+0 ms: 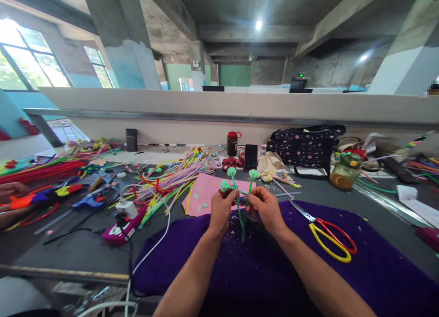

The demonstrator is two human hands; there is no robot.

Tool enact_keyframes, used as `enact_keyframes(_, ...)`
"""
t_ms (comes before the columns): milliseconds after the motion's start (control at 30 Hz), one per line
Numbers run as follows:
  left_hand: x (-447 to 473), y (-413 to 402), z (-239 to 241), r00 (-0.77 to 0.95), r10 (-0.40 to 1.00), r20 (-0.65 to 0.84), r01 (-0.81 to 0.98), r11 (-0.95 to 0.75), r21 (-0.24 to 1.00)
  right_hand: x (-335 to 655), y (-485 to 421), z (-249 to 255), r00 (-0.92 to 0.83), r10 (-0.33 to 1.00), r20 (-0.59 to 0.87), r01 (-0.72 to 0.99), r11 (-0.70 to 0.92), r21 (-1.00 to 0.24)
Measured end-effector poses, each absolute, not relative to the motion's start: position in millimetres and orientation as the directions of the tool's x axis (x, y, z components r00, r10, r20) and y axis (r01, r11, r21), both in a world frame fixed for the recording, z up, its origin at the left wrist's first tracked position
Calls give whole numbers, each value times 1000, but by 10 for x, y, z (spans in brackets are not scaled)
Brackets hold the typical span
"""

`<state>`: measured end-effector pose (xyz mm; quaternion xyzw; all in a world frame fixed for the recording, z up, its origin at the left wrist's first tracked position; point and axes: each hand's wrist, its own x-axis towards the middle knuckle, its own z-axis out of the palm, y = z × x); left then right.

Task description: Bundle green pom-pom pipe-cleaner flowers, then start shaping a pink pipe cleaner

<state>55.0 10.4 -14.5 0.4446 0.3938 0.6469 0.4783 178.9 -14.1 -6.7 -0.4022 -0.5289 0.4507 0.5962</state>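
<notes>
Evidently, a dark desk point(78, 255) is carrying everything here, and a purple cloth point(171, 262) is covering part of its near side. Behind the cloth, a bundle of coloured fuzzy stems point(192, 166) is sprawling beside a pink sheet point(200, 184), which is lying flat. On the right, scissors point(331, 237) with red and yellow handles are resting on the cloth, well apart from the work. The green stemmed piece point(243, 234) is standing roughly upright above the cloth, between both hands, its stems converging low down. The left hand point(221, 207) is pinching it with thumb and forefinger just below a tuft; the right hand point(265, 207) is pinching the other stem. Uneven pulling could be working that low join loose, since no finger seems to be steadying it. Three green tufts point(254, 174) are topping the piece; too tight a pinch could be crushing the nearest. Small green scraps point(205, 206) are littering the sheet.
</notes>
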Motion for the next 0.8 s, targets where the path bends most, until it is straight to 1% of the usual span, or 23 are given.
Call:
enact_keyframes(67,539,110,-144,-155,967,204,-263,-240,935,1820,-129,36,69,949,309,-147,316,-937)
enact_keyframes(133,520,117,-138,-173,965,199,-269,-241,933,1853,-112,158,102,925,367,-138,378,-915)
enact_keyframes(233,477,130,-121,-211,957,199,-284,-255,924,1880,-78,315,127,886,446,-37,454,-890)
enact_keyframes(433,386,157,-104,-298,932,204,-324,-300,897,1902,-35,417,138,833,536,187,510,-840)
enact_keyframes(500,371,164,-102,-319,926,203,-338,-311,888,1933,-39,428,171,806,566,222,529,-819)
enact_keyframes(600,371,164,-99,-331,921,207,-333,-319,887,1959,-50,431,185,802,568,183,540,-821)
enact_keyframes(733,400,140,-97,-342,916,210,-306,-320,897,1896,-34,343,132,850,510,153,491,-857)
enact_keyframes(800,415,124,-99,-303,934,189,-301,-282,911,1848,10,251,152,866,475,138,458,-878)
